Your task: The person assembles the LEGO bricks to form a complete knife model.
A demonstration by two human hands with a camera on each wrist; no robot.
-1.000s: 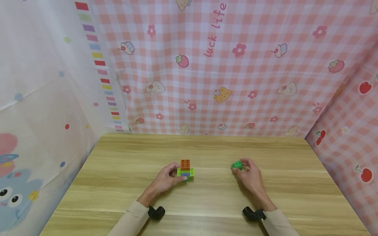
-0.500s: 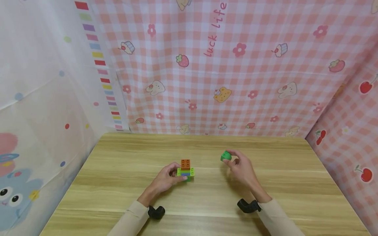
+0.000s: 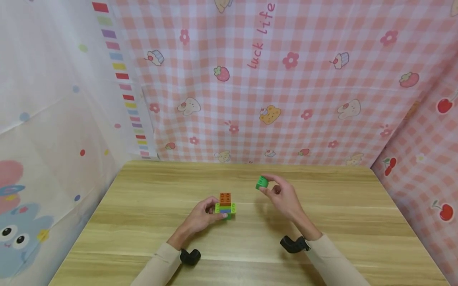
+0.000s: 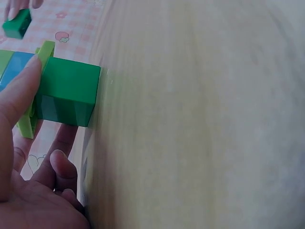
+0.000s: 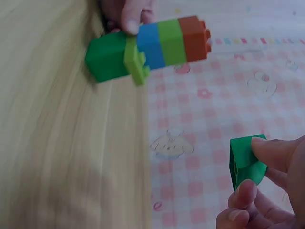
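A stack of toy building bricks (image 3: 225, 200) stands upright on the table, held by my left hand (image 3: 201, 217) with thumb in front and fingers behind. From the bottom, its layers are a dark green block (image 4: 71, 88), a wider lime plate (image 5: 133, 59), a blue brick (image 5: 150, 45), a lime brick (image 5: 171, 42) and an orange-brown brick (image 5: 193, 38) with studs on top. To the right and farther back, my right hand (image 3: 285, 197) pinches a small green brick (image 3: 262, 182) between thumb and fingers. This brick is raised above the table, apart from the stack, and has a rounded side.
The wooden table (image 3: 161, 182) reaches back to a pink checked cloth (image 3: 243, 87). White cloth (image 3: 96, 99) hangs at the left, and a cherry-print cloth (image 3: 425, 171) at the right. A black wrist mount (image 3: 189, 257) sits at each cuff.
My right hand has lifted the green brick and carried it left and away from me, nearer the stack. The left hand and the stack have stayed in place.
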